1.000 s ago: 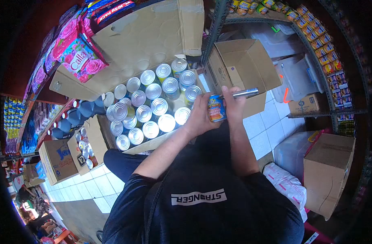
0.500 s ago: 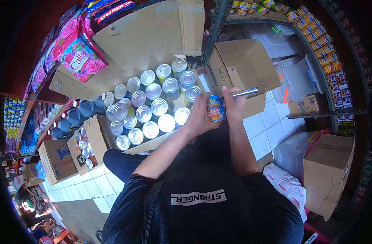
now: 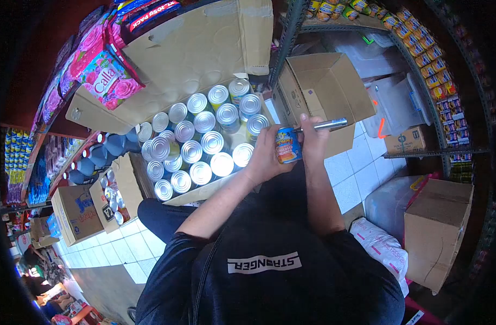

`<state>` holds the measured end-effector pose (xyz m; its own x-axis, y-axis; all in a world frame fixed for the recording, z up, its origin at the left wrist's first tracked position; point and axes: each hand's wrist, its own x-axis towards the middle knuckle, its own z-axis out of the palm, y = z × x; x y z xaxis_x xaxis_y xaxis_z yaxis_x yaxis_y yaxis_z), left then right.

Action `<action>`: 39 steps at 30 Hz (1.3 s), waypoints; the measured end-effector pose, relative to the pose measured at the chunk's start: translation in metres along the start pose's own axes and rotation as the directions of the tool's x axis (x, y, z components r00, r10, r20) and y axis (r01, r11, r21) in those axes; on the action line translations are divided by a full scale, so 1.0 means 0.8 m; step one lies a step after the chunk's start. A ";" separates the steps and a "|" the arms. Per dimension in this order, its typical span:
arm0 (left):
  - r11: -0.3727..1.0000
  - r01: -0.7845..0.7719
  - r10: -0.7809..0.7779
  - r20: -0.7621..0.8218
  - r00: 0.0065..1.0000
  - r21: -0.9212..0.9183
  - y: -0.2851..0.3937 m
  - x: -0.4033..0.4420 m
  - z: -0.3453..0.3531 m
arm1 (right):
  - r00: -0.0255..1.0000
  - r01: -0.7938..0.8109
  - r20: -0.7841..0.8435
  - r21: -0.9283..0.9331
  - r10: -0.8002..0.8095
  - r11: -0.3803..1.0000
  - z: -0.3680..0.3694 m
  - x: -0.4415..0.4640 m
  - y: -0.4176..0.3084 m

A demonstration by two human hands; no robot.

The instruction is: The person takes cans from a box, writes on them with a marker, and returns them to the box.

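Note:
My left hand (image 3: 266, 157) is wrapped round a small blue and orange can (image 3: 287, 145), held in front of my chest. My right hand (image 3: 314, 138) grips a silver marker (image 3: 329, 124), its shaft pointing out to the right and its other end close to the top of the can. Whether the tip touches the can is too small to tell. Left of my hands, an open carton (image 3: 196, 194) holds several cans with silver lids (image 3: 211, 142).
An open empty box (image 3: 335, 81) stands beyond my right hand. Another carton (image 3: 435, 233) and a white plastic bag (image 3: 381, 249) are at the right. Shelves with small packed cans (image 3: 421, 54) curve along the right. A pink Calla pack (image 3: 108, 78) hangs at upper left.
The marker and my right fingers have shifted slightly near the can's top. The can has turned a little in my left hand.

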<state>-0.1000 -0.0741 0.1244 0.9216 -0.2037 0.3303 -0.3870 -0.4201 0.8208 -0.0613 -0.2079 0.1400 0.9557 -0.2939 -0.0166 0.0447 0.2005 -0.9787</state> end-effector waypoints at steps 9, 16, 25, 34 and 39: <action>1.000 0.001 -0.001 -0.007 1.000 0.008 -0.003 -0.002 0.001 | 0.999 0.027 0.019 -0.027 -0.027 0.999 -0.003 0.006 0.014; 1.000 0.004 -0.004 -0.002 1.000 0.011 0.000 0.000 -0.002 | 1.000 0.015 -0.004 -0.063 -0.015 0.998 -0.002 0.002 0.008; 1.000 -0.011 0.011 -0.008 1.000 0.010 0.001 -0.001 -0.003 | 0.998 0.068 0.007 -0.050 -0.068 0.996 -0.004 0.005 0.018; 0.556 0.423 -0.371 0.242 0.897 -0.716 -0.002 -0.005 -0.003 | 0.958 -0.220 -0.079 0.413 0.276 0.884 -0.004 0.016 0.017; 0.136 0.679 -0.542 0.520 0.660 -0.721 -0.009 0.008 -0.018 | 0.950 -0.259 -0.048 0.431 0.309 0.864 0.003 0.015 0.027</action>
<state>-0.0910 -0.0592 0.1274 0.8035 -0.3662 -0.4693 0.5940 0.4420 0.6721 -0.0484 -0.2046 0.1195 0.9078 -0.2620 -0.3277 -0.0839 0.6520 -0.7536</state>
